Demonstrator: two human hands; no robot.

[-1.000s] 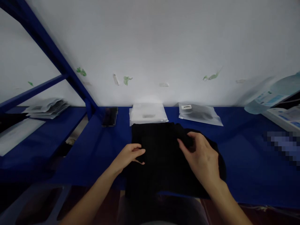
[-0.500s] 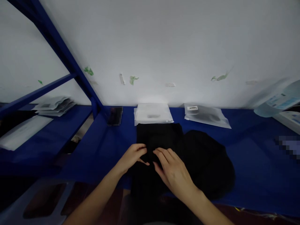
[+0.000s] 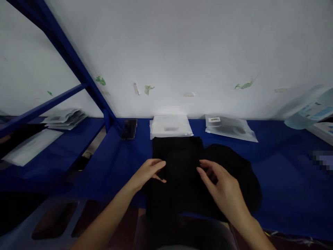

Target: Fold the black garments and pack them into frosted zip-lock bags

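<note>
**Handling Black Fabric at the Front Edge**

The black fabric (image 3: 179,158) extends from the worktop's (image 3: 283,156) front edge toward its back edge. The left hand (image 3: 147,171), half-curled, is at its left side; the right hand's (image 3: 225,186) thumb and fingertips are narrowly spaced. Whether either pinches cloth cannot be told. Light, even tension should limit creasing. Along the back edge, the white pouches' (image 3: 171,125) contents are unclear; the labelled pouch (image 3: 227,127) contains something dark.

Place: looks like a packing workroom
Blue table (image 3: 283,173): plain, back edge against a scuffed white wall (image 3: 182,45)
Frame (image 3: 78,69): blue metal, beside the back left corner
Zip bags (image 3: 171,125): stacked at the back edge
Barcode label (image 3: 214,119): on another bag (image 3: 231,130) there
Black cloth (image 3: 179,161): reaching the front edge
Other bags (image 3: 66,118): piled beyond the frame
</note>
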